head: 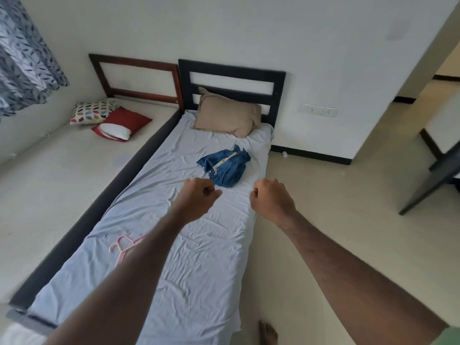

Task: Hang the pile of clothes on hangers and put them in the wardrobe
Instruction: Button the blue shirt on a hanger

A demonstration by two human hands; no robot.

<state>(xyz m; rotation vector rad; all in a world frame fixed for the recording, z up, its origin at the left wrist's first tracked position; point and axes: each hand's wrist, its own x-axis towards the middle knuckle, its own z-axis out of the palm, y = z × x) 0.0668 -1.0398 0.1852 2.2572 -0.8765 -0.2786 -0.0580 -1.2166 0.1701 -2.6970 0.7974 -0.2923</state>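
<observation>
A small pile of blue denim clothes (225,166) with a colourful trim lies on the pale blue sheet of the bed (199,257), below the beige pillow. Pink plastic hangers (123,246) lie on the sheet at the left, partly hidden by my left forearm. My left hand (198,197) is held out as a fist just in front of the clothes, holding nothing. My right hand (270,199) is also a fist, over the bed's right edge, holding nothing. No wardrobe is in view.
A beige pillow (227,115) leans on the dark headboard (231,78). A second bed (49,175) at the left carries a patterned cushion and a red one. Tiled floor (336,220) stretches to the right, with a dark furniture leg (430,185) and a doorway.
</observation>
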